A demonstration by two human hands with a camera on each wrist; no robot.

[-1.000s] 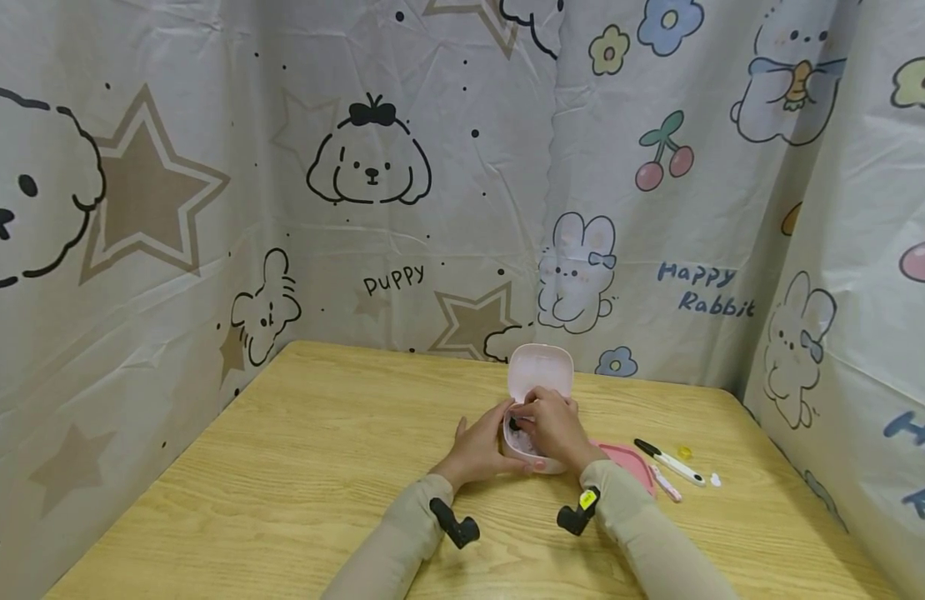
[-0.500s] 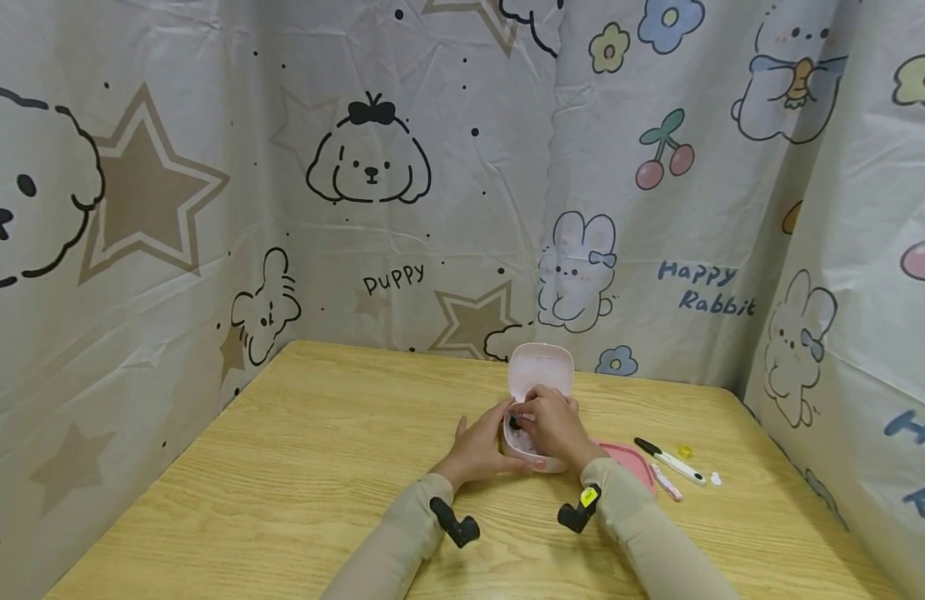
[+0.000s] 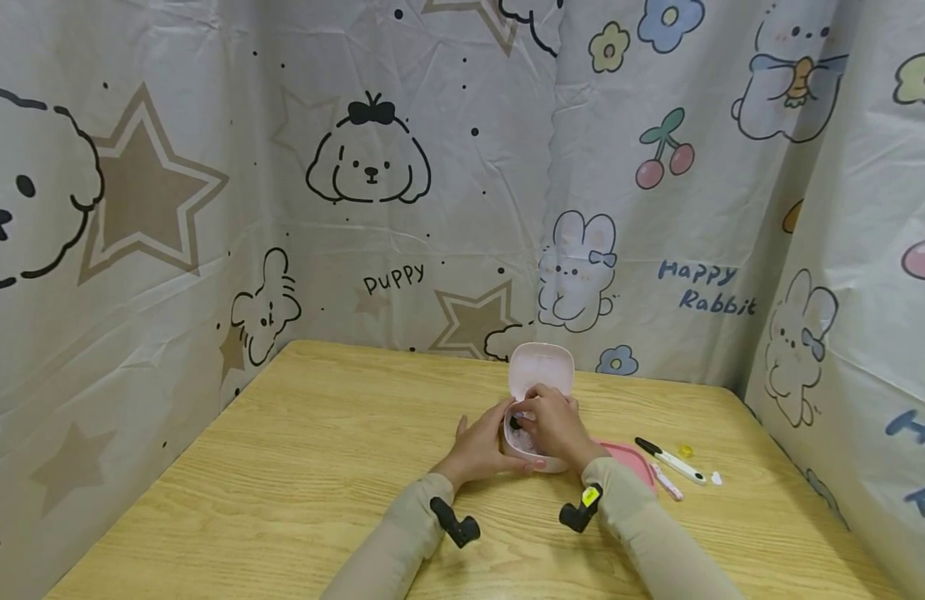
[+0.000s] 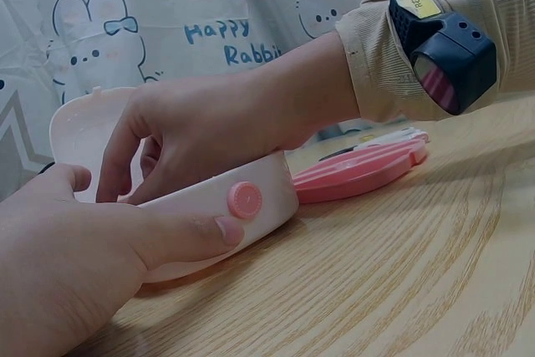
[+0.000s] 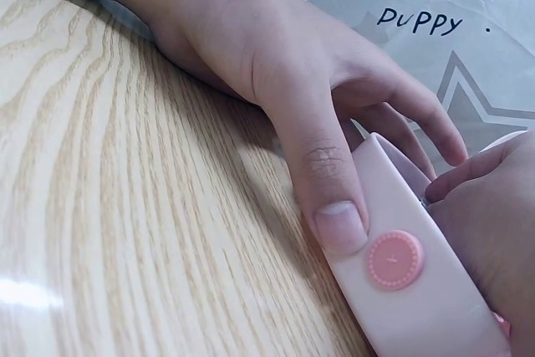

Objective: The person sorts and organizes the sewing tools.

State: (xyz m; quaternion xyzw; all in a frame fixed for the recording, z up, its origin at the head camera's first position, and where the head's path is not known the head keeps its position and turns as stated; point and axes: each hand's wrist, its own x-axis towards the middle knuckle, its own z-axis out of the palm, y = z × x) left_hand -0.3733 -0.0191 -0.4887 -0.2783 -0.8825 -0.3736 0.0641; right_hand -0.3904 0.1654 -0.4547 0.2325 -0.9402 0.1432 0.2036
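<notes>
A pale pink box with a round pink button on its front stands on the table, its hinged lid raised. My left hand grips the box's left side; in the right wrist view its thumb lies on the front wall beside the button. My right hand reaches into the box from the right with bent fingers. A small dark thing shows inside near those fingertips. The box wall hides the fingertips in the left wrist view, so whether they pinch anything does not show.
Right of the box lies a pink tray-like piece, partly behind the right forearm. Beyond it are a black-and-white pen-like tool, a small pink patterned stick, a yellow bit and a white bit. Printed curtains surround the table.
</notes>
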